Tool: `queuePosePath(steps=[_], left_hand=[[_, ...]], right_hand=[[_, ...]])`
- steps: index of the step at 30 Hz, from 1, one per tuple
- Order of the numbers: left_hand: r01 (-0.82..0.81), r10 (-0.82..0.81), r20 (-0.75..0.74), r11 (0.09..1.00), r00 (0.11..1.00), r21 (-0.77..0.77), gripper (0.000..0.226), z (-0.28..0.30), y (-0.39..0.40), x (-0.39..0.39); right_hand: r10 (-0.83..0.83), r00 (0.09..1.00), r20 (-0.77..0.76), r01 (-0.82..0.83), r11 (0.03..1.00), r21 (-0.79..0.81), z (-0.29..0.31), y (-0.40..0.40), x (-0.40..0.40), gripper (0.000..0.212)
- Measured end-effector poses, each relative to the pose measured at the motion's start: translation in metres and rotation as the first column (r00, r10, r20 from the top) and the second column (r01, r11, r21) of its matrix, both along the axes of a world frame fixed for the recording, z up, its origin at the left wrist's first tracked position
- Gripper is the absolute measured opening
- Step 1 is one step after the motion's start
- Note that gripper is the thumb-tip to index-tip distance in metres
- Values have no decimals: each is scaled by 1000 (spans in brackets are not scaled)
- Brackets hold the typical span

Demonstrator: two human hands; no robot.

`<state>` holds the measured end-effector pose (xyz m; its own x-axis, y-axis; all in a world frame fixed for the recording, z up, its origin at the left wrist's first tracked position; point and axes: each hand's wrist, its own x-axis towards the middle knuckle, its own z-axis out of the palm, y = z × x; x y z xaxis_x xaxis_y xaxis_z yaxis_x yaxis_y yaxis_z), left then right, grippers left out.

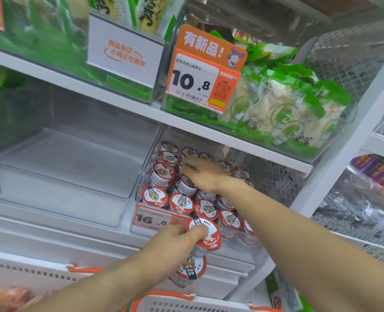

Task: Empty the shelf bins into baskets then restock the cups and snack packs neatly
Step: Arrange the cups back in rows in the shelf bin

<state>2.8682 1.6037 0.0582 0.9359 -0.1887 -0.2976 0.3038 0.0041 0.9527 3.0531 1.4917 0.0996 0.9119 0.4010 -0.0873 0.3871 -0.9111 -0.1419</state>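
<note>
- I see the clear cup bin point(141, 190) on the middle shelf, roughly at my 1 o'clock from centre frame, its long axis running away from me into the shelf; it is crowded with red-and-white tiger-lidded cups point(182, 202).
- At 9 o'clock from it sits an empty clear bin point(74, 163); at 12 to 1 o'clock above, a bin of green snack packs point(283, 104).
- A white basket point(193, 304) with orange trim lies at 6 o'clock, below my arms.
- My right hand point(200, 174) reaches deep over the cups, palm down, fingers spread toward 10 o'clock and lying on the lids; blur keeps me from telling whether it grasps one.
- My left hand point(179, 238) is at the bin's front lip, fingers wrapped round a held cup point(206, 236) tilted lid-forward, with a second cup point(190, 270) hanging just under it.
- I judge the left hand nearer the basket, so its cups drop at 6 o'clock next.
</note>
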Motion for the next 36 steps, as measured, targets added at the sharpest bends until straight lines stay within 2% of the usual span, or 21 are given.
queuePosePath(steps=[4,12,16,22,26,29,31,33,34,36], left_hand=[[10,-10,13,1000,1000,13,27,-3,0,0],[22,-22,17,1000,1000,10,28,-8,-1,4],[27,-27,18,999,999,18,27,-10,-1,5],[23,-23,17,1000,1000,17,26,-11,-4,8],[26,-26,-3,999,1000,37,28,-11,-4,9],[11,-10,-22,999,1000,53,29,-11,-3,9],[0,2,-26,998,1000,63,29,-8,-3,8],[-4,5,-19,997,1000,82,38,-4,-4,8],[2,-1,-18,996,1000,85,45,-2,-5,9],[44,-43,-12,995,999,86,49,1,-10,12]], right_hand=[[-52,998,18,49,985,164,2,-7,2,43],[-96,994,-52,108,943,314,6,-6,10,27],[-120,986,-113,154,914,375,13,-8,11,36],[-91,993,-70,106,958,266,17,-7,20,46],[-44,998,-53,48,996,81,10,-4,21,47],[-26,1000,-6,26,997,68,8,-4,19,46],[-43,995,94,26,984,174,11,-8,7,44],[-33,986,163,-34,922,387,18,-19,-23,38],[14,990,140,-83,862,501,22,-30,-43,35],[186,981,-51,-113,768,631,33,-59,-86,34]])
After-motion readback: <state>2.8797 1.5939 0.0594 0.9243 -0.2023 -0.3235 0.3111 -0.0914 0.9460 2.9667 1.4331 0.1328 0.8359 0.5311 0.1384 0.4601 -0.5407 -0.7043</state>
